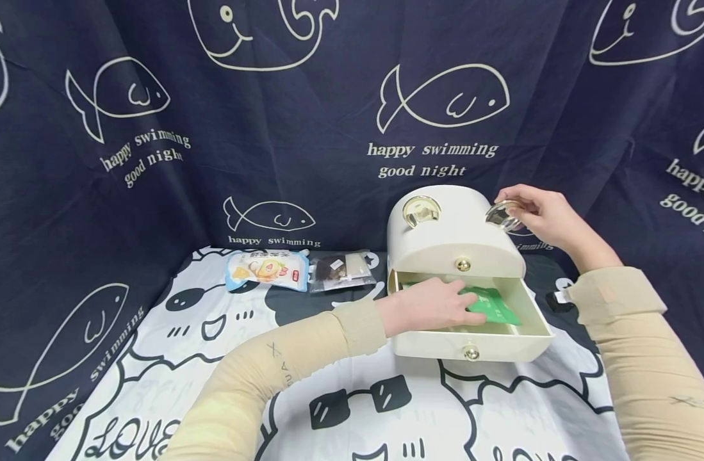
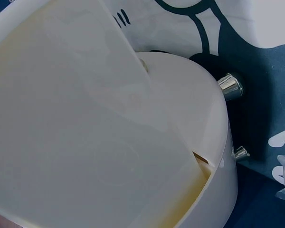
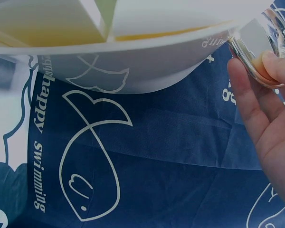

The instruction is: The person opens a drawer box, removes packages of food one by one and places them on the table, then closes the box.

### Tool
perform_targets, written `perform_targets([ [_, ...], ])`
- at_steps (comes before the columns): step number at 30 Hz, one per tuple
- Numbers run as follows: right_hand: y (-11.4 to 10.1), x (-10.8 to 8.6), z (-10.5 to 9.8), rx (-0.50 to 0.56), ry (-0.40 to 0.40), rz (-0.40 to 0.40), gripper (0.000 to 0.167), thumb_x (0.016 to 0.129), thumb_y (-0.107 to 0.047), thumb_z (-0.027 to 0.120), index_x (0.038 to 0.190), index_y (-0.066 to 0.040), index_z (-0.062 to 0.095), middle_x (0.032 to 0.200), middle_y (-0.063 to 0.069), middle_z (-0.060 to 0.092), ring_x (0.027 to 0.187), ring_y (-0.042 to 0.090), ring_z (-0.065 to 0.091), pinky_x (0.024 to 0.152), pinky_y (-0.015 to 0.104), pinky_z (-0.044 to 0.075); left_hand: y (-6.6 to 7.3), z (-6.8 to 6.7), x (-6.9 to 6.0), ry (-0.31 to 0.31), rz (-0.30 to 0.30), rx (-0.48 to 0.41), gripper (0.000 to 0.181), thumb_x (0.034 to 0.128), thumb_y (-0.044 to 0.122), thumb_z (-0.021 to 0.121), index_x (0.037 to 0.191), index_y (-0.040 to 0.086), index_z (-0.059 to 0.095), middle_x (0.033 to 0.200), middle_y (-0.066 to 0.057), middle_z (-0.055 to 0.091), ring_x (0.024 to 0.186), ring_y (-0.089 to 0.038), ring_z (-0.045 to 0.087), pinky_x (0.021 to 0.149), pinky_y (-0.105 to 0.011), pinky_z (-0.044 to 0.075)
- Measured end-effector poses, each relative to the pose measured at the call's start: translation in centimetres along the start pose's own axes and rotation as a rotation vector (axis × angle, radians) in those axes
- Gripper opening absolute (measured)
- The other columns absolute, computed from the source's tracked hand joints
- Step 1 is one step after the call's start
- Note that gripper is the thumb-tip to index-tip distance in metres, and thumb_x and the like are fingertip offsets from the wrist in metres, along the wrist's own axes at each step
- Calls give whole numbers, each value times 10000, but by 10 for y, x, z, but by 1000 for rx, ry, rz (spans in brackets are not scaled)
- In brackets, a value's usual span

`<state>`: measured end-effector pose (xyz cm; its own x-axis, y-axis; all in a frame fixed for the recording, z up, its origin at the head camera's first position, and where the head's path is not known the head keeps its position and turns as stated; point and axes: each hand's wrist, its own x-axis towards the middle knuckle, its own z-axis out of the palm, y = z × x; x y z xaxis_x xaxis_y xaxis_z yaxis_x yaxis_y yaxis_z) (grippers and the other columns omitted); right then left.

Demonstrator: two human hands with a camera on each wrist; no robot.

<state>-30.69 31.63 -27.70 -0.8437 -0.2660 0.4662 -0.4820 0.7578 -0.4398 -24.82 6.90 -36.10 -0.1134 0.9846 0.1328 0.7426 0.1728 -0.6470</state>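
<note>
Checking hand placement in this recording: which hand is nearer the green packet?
Left. The left hand is at the green packet in the drawer; the right hand grips the shiny disc higher up.

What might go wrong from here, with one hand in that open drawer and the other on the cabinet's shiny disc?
The drawer could pinch the left hand if it closed now, since the fingers are inside.
The green packet lies in the drawer and might get snagged if it rode up.
The right hand grips the shiny disc, so a hard pull might shift the cabinet.
</note>
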Motion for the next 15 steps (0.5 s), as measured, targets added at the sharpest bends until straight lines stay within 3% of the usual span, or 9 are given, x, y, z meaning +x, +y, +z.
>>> perform_targets([
  [4, -1, 1, 0, -2, -2, 4, 231, 871, 32, 593, 1060, -94, 641, 808, -323, 550, 723, -23, 608, 598, 135, 499, -4, -3, -2, 15, -17, 1, 340, 1002, 187, 340, 1255, 369, 475, 1171, 58, 548, 952, -147, 537, 630, -233, 472],
  [10, 0, 1, 1, 2, -1, 2, 226, 872, 30, 594, 1056, -93, 641, 803, -327, 550, 721, -12, 613, 596, 108, 483, -11, -4, -6, -11, -77, -35, 346, 993, 220, 374, 1281, 403, 436, 1225, 49, 507, 1061, -176, 502, 727, -291, 438],
  [15, 0, 0, 1, 14, 3, -2, 210, 878, 22, 592, 1054, -83, 639, 803, -333, 550, 715, -57, 590, 596, 97, 472, -14, -5, -9, 19, -100, -36, 339, 997, 224, 360, 1270, 400, 456, 1216, 48, 505, 1055, -163, 492, 700, -281, 431],
])
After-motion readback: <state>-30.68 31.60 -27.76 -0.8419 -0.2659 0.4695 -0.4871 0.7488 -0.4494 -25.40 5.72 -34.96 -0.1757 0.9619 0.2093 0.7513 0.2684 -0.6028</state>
